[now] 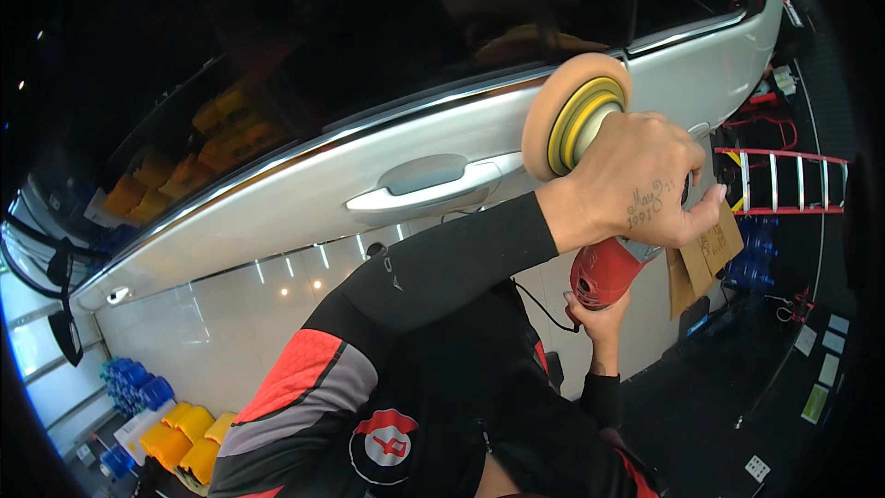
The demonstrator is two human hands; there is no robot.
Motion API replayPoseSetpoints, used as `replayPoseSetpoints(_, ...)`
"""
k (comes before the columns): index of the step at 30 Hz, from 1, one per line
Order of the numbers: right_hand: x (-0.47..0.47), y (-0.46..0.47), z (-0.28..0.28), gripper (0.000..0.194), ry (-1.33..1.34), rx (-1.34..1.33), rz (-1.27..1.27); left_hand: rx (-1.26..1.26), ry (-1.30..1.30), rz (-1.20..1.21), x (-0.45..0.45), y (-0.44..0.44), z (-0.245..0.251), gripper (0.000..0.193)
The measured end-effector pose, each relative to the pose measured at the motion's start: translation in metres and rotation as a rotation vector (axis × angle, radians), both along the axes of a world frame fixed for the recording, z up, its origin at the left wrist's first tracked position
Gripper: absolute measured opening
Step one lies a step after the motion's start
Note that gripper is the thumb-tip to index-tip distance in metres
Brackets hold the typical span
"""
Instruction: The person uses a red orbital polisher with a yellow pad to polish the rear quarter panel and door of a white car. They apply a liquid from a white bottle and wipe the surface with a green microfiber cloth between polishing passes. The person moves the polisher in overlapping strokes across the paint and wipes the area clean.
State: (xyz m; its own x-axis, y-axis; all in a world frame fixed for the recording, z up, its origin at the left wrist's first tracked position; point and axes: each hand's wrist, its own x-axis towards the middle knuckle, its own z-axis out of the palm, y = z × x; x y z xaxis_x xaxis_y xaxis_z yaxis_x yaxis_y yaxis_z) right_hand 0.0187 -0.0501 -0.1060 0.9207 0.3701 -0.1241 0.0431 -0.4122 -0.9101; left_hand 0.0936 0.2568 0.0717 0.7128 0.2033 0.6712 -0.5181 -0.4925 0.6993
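A red rotary polisher [600,273] is held in both my hands, close to a light-coloured car door [442,128]. Its orange foam pad [546,107], on a yellow backing plate [563,128], stands on edge over the panel just below the chrome window trim [387,117]. Whether the whole pad face meets the paint is hidden. My left hand [639,176] wraps over the polisher's front end, thumb outward. Lower down, my right hand [603,318] grips the red body near its rear. The silver door handle [435,183] lies just left of the pad.
A black cord [543,308] runs from the polisher toward my body. Beyond the car are a red-railed ladder [785,181], a cardboard piece [702,259] and blue water jugs [753,256]. Yellow jerrycans [187,432] stand at lower left on the pale floor [242,332].
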Motion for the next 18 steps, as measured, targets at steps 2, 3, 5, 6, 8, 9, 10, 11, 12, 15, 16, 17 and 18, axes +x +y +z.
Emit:
replayPoseSetpoints(2,-0.008,0.008,0.001,0.109,-0.027,-0.032,0.017,-0.010,0.000,0.016,-0.014,0.008,-0.003,0.028)
replayPoseSetpoints(3,-0.012,0.013,0.001,0.107,-0.040,-0.019,0.031,-0.021,-0.004,0.025,-0.025,0.014,-0.005,0.027)
replayPoseSetpoints(5,-0.025,0.026,0.001,0.103,-0.064,0.006,0.056,-0.045,-0.018,0.044,-0.050,0.026,-0.007,0.025)
replayPoseSetpoints(6,-0.031,0.033,0.001,0.103,-0.076,0.005,0.077,-0.058,-0.031,0.057,-0.061,0.034,-0.008,0.023)
replayPoseSetpoints(8,-0.043,0.047,0.001,0.102,-0.100,0.003,0.117,-0.049,-0.020,0.065,-0.088,0.051,-0.010,0.020)
replayPoseSetpoints(9,-0.049,0.055,0.001,0.102,-0.110,-0.003,0.130,-0.044,-0.024,0.070,-0.101,0.060,-0.011,0.020)
replayPoseSetpoints(10,-0.056,0.062,0.002,0.103,-0.116,-0.011,0.142,-0.041,-0.025,0.075,-0.114,0.068,-0.012,0.020)
replayPoseSetpoints(11,-0.062,0.070,0.003,0.103,-0.124,-0.017,0.153,-0.041,-0.028,0.077,-0.128,0.077,-0.014,0.020)
replayPoseSetpoints(12,-0.068,0.078,0.003,0.106,-0.093,-0.013,0.169,-0.035,0.008,0.049,-0.146,0.087,-0.016,0.025)
replayPoseSetpoints(15,-0.085,0.101,0.009,0.109,-0.148,-0.064,0.257,-0.022,0.036,0.055,-0.193,0.113,-0.022,0.031)
replayPoseSetpoints(16,-0.088,0.110,0.010,0.111,-0.147,-0.043,0.293,-0.001,-0.007,0.083,-0.206,0.122,-0.025,0.030)
replayPoseSetpoints(17,-0.093,0.119,0.012,0.111,-0.170,-0.059,0.336,0.018,-0.044,0.108,-0.220,0.130,-0.028,0.030)
replayPoseSetpoints(18,-0.098,0.129,0.012,0.110,-0.197,-0.057,0.375,0.026,0.003,0.097,-0.239,0.140,-0.030,0.033)
